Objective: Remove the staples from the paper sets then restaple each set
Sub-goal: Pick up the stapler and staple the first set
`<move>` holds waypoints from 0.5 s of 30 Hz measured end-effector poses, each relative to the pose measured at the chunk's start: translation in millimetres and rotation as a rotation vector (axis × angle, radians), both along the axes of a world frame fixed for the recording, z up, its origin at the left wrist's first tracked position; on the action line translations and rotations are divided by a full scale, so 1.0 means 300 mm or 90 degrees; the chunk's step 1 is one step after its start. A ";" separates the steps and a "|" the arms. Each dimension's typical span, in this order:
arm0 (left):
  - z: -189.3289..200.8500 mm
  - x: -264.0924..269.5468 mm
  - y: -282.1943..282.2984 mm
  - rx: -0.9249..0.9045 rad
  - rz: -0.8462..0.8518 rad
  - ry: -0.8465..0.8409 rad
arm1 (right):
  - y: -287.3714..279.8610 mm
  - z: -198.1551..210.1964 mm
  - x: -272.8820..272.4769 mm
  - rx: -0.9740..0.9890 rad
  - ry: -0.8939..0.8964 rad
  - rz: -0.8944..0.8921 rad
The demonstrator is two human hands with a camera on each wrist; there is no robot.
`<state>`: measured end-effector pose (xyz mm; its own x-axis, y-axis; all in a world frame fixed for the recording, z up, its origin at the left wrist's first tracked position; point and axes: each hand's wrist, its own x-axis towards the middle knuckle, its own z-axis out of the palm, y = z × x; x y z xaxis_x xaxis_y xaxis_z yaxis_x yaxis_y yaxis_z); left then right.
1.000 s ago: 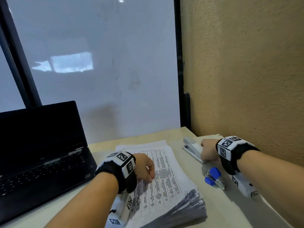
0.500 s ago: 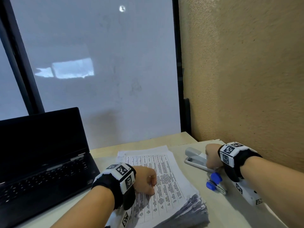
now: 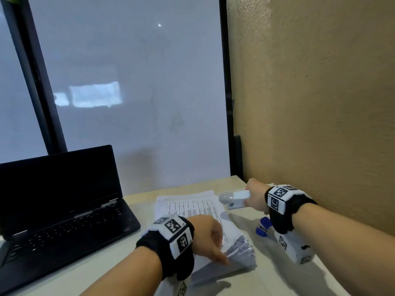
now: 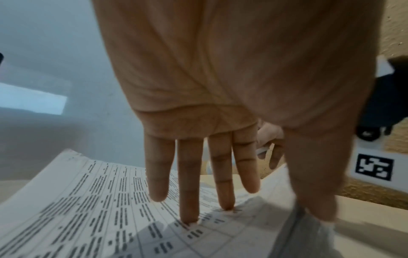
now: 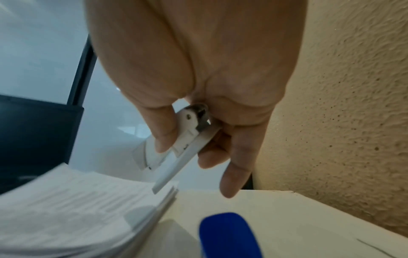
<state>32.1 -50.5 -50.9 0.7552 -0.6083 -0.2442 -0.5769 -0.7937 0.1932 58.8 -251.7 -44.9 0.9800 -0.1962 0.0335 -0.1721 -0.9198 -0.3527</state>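
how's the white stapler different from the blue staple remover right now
The white stapler is held off the desk in the right hand; the blue staple remover lies on the desk, untouched. The stapler is long and pale, the remover shorter with blue grips. Both are right of the paper stack.

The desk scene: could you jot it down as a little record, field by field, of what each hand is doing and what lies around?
left hand: fingers straight, pressing down on the paper stack
right hand: grips the white stapler, lifted off the desk
staple remover: blue-handled, lying on the desk right of the stack, untouched
laptop: open, screen dark, left of the papers
wall: textured, tan, on the right
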 end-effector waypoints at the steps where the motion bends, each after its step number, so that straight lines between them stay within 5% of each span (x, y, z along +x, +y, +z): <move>1: -0.008 -0.006 -0.003 -0.003 0.001 -0.016 | 0.011 0.008 -0.011 0.030 -0.003 -0.005; 15: -0.059 0.015 0.060 -0.183 0.072 0.039 | -0.011 0.051 -0.131 0.334 -0.012 -0.017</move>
<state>36.7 -32.6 -68.5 0.8112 -0.5720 -0.1213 -0.4686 -0.7600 0.4503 19.4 -255.1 -29.6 0.9748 -0.2154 -0.0588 -0.1820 -0.6143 -0.7678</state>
